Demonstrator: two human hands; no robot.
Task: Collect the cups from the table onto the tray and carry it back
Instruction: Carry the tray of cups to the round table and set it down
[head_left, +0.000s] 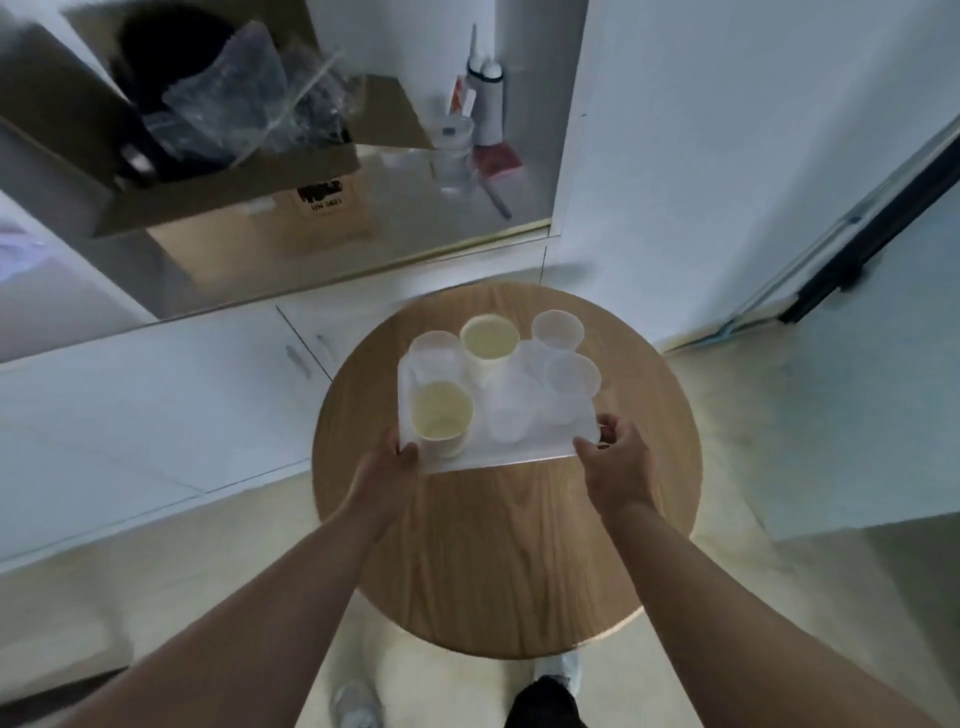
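A clear plastic tray (524, 454) is held over the round wooden table (498, 561). On it stand two paper cups with pale yellow insides, one near left (441, 415) and one at the back (490, 340). Several translucent plastic cups stand around them, such as one at the back right (557, 328) and one on the right (571, 382). My left hand (387, 475) grips the tray's near left corner. My right hand (615, 462) grips the near right corner. I cannot tell whether the tray touches the tabletop.
A white cabinet with a mirrored counter runs along the left and back, carrying an open cardboard box (218, 171) and some bottles (488, 98). A glass door with a dark frame (857, 249) stands at the right. My shoes show under the table.
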